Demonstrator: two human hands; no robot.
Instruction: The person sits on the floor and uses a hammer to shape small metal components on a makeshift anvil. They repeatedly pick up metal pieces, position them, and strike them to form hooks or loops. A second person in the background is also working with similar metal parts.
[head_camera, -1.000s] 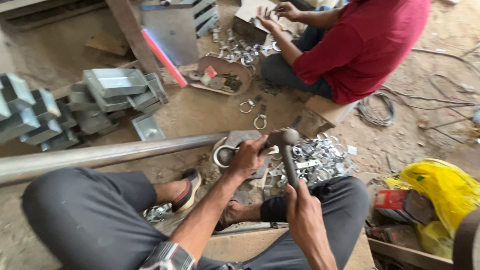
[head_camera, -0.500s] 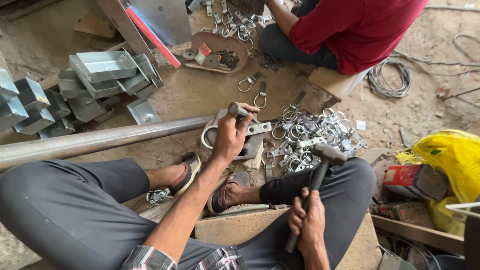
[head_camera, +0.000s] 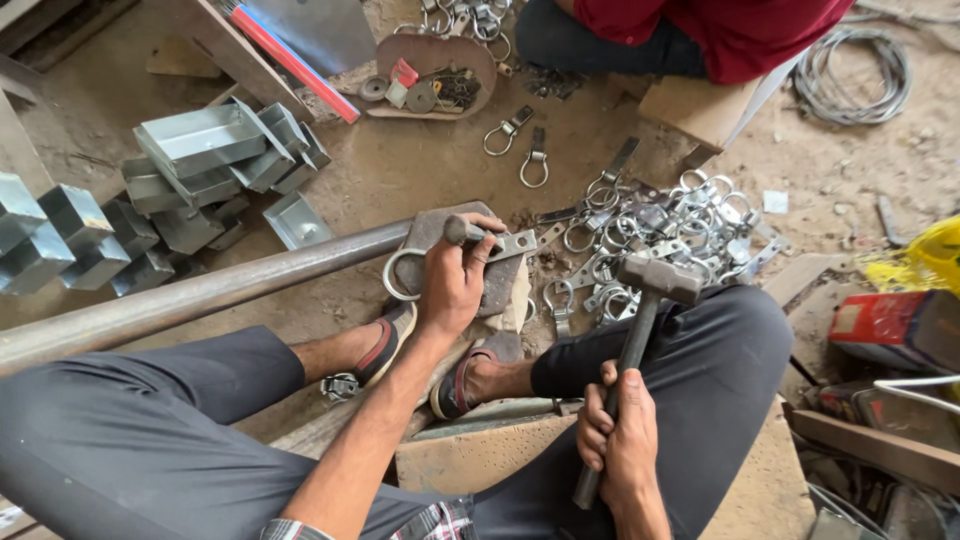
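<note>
My left hand (head_camera: 455, 280) grips a short steel punch (head_camera: 457, 231) upright on a ring-shaped metal clamp (head_camera: 405, 268) that lies on a flat steel block (head_camera: 495, 285) at the end of a long pipe (head_camera: 190, 295). My right hand (head_camera: 620, 440) is wrapped round the handle of a hammer (head_camera: 655, 280), whose head hangs over my right knee, to the right of the punch. A heap of finished ring clamps (head_camera: 650, 235) lies just beyond the block.
Folded sheet-metal boxes (head_camera: 210, 150) are stacked at the left. A person in a red shirt (head_camera: 720, 30) sits opposite beside a wooden block (head_camera: 700, 105), a tray of small parts (head_camera: 430, 75) and coiled wire (head_camera: 860, 65). A red box (head_camera: 890, 325) sits at right.
The hammer has come back off the punch and down to the right, over my right knee. My left hand stays on the punch at the clamp.
</note>
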